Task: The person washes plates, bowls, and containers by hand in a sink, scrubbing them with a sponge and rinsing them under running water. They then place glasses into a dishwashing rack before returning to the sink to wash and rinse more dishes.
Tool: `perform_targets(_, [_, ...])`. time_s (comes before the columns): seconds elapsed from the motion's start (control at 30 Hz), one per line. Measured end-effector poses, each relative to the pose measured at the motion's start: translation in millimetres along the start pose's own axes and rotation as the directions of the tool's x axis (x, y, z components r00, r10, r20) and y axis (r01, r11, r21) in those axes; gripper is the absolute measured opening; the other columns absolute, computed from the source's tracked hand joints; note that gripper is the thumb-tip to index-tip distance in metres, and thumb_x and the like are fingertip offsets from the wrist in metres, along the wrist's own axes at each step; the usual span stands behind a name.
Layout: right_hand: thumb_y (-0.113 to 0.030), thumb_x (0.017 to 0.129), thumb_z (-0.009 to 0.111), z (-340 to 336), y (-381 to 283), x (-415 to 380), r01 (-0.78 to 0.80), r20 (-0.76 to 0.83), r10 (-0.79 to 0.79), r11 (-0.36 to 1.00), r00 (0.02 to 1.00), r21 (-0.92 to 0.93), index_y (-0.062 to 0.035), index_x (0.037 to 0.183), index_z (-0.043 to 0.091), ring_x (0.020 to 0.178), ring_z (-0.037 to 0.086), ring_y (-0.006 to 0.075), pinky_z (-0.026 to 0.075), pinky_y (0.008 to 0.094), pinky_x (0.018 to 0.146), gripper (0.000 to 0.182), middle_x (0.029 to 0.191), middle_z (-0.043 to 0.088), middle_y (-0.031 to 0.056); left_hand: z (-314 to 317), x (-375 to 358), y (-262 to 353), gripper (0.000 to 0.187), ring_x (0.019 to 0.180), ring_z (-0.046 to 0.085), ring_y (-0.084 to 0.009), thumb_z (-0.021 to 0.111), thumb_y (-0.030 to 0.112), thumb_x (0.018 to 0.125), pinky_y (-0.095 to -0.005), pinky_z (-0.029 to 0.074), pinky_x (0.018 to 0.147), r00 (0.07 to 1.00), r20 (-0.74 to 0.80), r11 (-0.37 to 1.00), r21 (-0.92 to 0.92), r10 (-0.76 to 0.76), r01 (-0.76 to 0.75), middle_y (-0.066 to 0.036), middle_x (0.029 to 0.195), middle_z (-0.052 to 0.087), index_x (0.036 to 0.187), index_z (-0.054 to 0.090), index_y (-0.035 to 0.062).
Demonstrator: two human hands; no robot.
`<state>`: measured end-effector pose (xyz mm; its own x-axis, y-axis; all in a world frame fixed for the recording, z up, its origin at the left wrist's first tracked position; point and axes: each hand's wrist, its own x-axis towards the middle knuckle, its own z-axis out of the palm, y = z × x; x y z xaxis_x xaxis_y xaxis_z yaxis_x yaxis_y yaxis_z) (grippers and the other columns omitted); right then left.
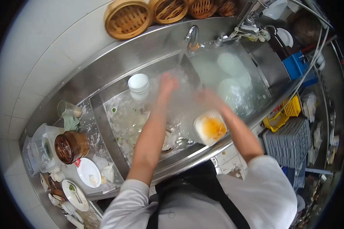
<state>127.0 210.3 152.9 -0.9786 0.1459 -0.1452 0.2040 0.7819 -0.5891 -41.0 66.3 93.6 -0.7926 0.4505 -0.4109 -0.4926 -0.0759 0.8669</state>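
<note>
My left hand (169, 82) reaches over the left basin (116, 147), close to the running tap (193, 37). Its fingers are smeared by motion. To its left, white bowls (138, 82) stand stacked in the basin. Over the divider side, my right hand (207, 97) is blurred by haze, so its grip is hidden. Nearer to my body, a white bowl (211, 129) with orange residue sits by the front rim, below my right forearm. Murky water with dishes and food scraps lies under both arms.
Pale plates (233, 89) lie under water in the right basin. Bamboo steamers (128, 19) line the back ledge. On the left counter stand a brown pot (70, 147), a white oval plate (89, 172) and a glass (67, 110). Grey crates (288, 143) stand at right.
</note>
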Motion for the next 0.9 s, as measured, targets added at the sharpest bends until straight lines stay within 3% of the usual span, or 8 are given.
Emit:
perform_targets(0.1, [-0.018, 0.082, 0.06, 27, 46, -100, -0.166, 0.028, 0.178, 0.955, 0.984, -0.247, 0.005, 0.117, 0.054, 0.104, 0.054, 0.042, 0.043, 0.0452, 0.092, 0.042, 0.113, 0.055, 0.0283, 40, 92, 11, 0.016, 0.073, 0.06, -0.0195, 0.044, 0.001, 0.087, -0.0304, 0.052, 0.067, 0.984, 0.177, 0.971, 0.228, 0.033, -0.073, -0.01, 0.086, 0.059, 0.099, 0.054, 0.0015])
perform_targets(0.17, [-0.012, 0.083, 0.058, 41, 46, -144, -0.315, 0.002, 0.328, 0.909, 0.945, -0.273, 0.0098, 0.125, 0.044, 0.11, 0.05, 0.0425, 0.04, 0.0454, 0.097, 0.049, 0.119, 0.051, 0.0288, 65, 68, 34, 0.011, 0.066, 0.056, -0.0169, 0.044, 0.003, 0.086, -0.0294, 0.049, 0.062, 0.993, 0.107, 0.984, -0.165, -0.046, 0.064, -0.008, 0.076, 0.058, 0.085, 0.055, 0.003])
perform_targets(0.2, [-0.01, 0.082, 0.057, 46, 46, -158, -0.376, -0.025, 0.378, 0.91, 0.925, -0.175, 0.011, 0.127, 0.04, 0.112, 0.048, 0.0426, 0.038, 0.046, 0.098, 0.052, 0.121, 0.049, 0.0289, 43, 69, 22, 0.008, 0.07, 0.058, -0.016, 0.049, 0.009, 0.087, -0.0292, 0.049, 0.064, 0.884, 0.464, 0.998, -0.057, 0.063, -0.041, -0.007, 0.079, 0.059, 0.088, 0.056, 0.0056])
perform_targets(0.27, [-0.006, 0.082, 0.056, 44, 38, -171, -0.39, -0.054, 0.387, 0.909, 0.921, -0.149, 0.0129, 0.13, 0.034, 0.115, 0.045, 0.0432, 0.036, 0.0477, 0.1, 0.057, 0.124, 0.045, 0.0294, 32, 0, -3, 0.014, 0.079, 0.06, -0.0159, 0.054, 0.017, 0.087, -0.0301, 0.05, 0.068, 0.918, 0.396, 0.973, 0.218, -0.022, -0.07, -0.005, 0.089, 0.061, 0.098, 0.056, 0.0086])
perform_targets(0.4, [-0.003, 0.08, 0.056, 38, 13, -153, -0.222, -0.152, 0.208, 0.972, 0.966, -0.078, 0.0121, 0.134, 0.031, 0.117, 0.041, 0.0444, 0.032, 0.0504, 0.101, 0.061, 0.128, 0.041, 0.029, 42, -151, -41, 0.106, 0.136, 0.031, -0.0338, 0.076, 0.04, 0.075, -0.0412, 0.031, 0.109, 0.814, 0.247, 0.696, 0.675, -0.525, 0.244, -0.021, 0.145, 0.032, 0.15, 0.008, 0.0093])
perform_targets(0.47, [-0.002, 0.078, 0.058, 36, 1, -129, -0.107, -0.286, 0.096, 0.994, 0.953, -0.021, 0.0072, 0.133, 0.036, 0.119, 0.04, 0.0453, 0.032, 0.0503, 0.101, 0.061, 0.13, 0.039, 0.0292, 36, -199, -137, 0.101, 0.134, 0.034, -0.0328, 0.075, 0.027, 0.077, -0.0381, 0.03, 0.109, 0.982, 0.176, 0.794, 0.605, -0.063, -0.057, -0.024, 0.143, 0.035, 0.149, 0.007, 0.0065])
perform_targets(0.7, [-0.009, 0.08, 0.062, 20, 2, -90, -0.183, 0.097, 0.182, 0.983, 0.978, -0.004, 0.0064, 0.133, 0.038, 0.113, 0.049, 0.0407, 0.041, 0.0442, 0.095, 0.06, 0.122, 0.051, 0.0234, -13, -187, -201, 0.094, 0.125, 0.047, -0.0267, 0.07, 0.019, 0.081, -0.0351, 0.035, 0.105, 0.947, 0.295, 0.965, 0.257, -0.127, 0.049, -0.019, 0.135, 0.048, 0.15, 0.006, 0.0074])
perform_targets(0.9, [-0.011, 0.081, 0.062, 62, -6, -123, -0.348, -0.052, 0.35, 0.937, 0.935, 0.032, -0.0101, 0.138, 0.036, 0.109, 0.051, 0.0436, 0.043, 0.0463, 0.094, 0.063, 0.12, 0.049, 0.028, -9, -187, -195, 0.055, 0.11, 0.056, -0.021, 0.066, 0.019, 0.087, -0.034, 0.045, 0.095, 0.824, 0.358, 0.834, -0.179, -0.438, 0.521, -0.012, 0.125, 0.056, 0.133, 0.044, -0.0006])
